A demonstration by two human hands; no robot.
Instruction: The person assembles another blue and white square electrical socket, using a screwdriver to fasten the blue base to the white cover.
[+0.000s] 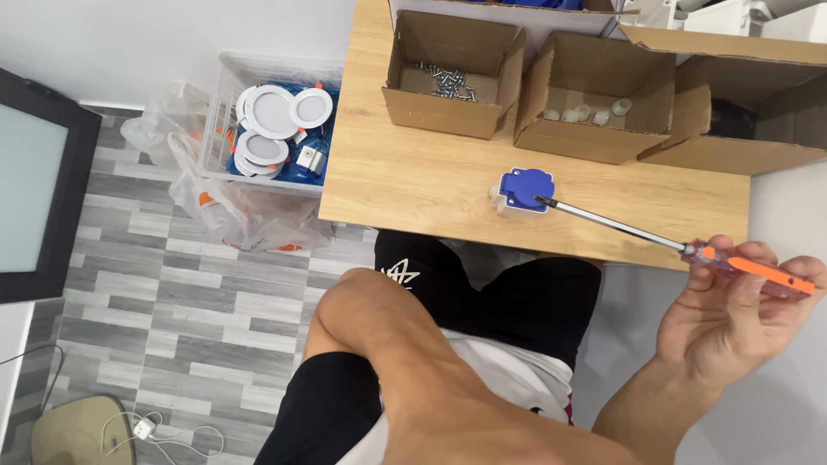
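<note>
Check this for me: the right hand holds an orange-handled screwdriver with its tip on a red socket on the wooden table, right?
Not quite. In the head view the right hand does hold the orange-handled screwdriver, and its tip rests on a socket on the wooden table, but that socket is blue, not red.

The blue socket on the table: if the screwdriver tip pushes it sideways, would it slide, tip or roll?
The blue socket would probably slide, since it lies low and flat on the smooth wooden table. It looks like light plastic, so it should move easily. Nothing steadies it: the right hand holds only the screwdriver.
</note>
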